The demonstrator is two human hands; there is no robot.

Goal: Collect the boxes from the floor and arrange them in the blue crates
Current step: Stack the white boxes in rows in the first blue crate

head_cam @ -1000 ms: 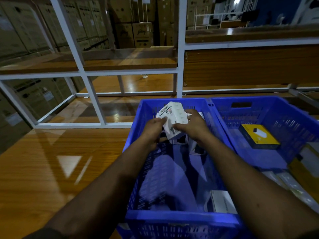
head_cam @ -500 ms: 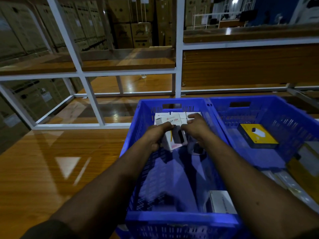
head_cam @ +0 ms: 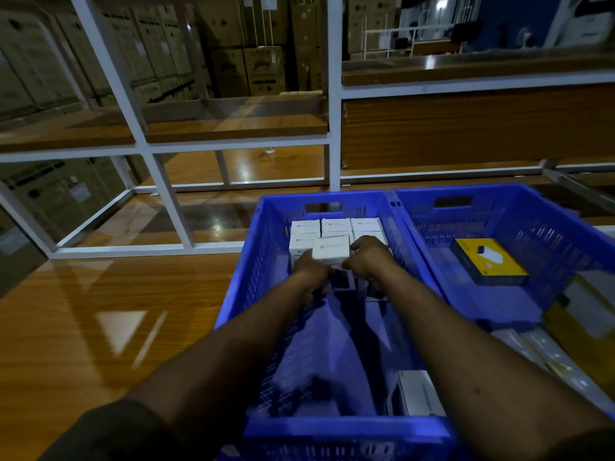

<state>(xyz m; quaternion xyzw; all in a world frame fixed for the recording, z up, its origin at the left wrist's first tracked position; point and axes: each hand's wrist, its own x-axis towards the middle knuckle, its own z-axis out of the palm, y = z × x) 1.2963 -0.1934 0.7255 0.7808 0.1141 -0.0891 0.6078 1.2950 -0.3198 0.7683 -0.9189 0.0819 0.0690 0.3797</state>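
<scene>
Near blue crate [head_cam: 253,261] is taken as the landmark; it sits on a glossy wooden surface [head_cam: 100,327] in front of a white rack frame [head_cam: 166,201]. Just beside its right wall a second blue crate [head_cam: 549,234] is seen, a yellow box [head_cam: 489,266] lying flat on its floor.

Against the near crate's far wall a block of white boxes [head_cam: 336,225] is packed in tight rows. At the front of that block one white box [head_cam: 331,250] is held between both hands: left hand [head_cam: 311,271] curled at its left side, right hand [head_cam: 369,257] curled at its right, fingertips hidden beneath.

A lone white box [head_cam: 419,392] lies at the crate's near right corner, well apart from the block.

Risk, as judged: the held box may be set crooked or ride up on a neighbour if released before seating square; the dim light makes alignment harder.

Room: the crate floor between block and near wall is largely open; side walls are close to both wrists.
</scene>
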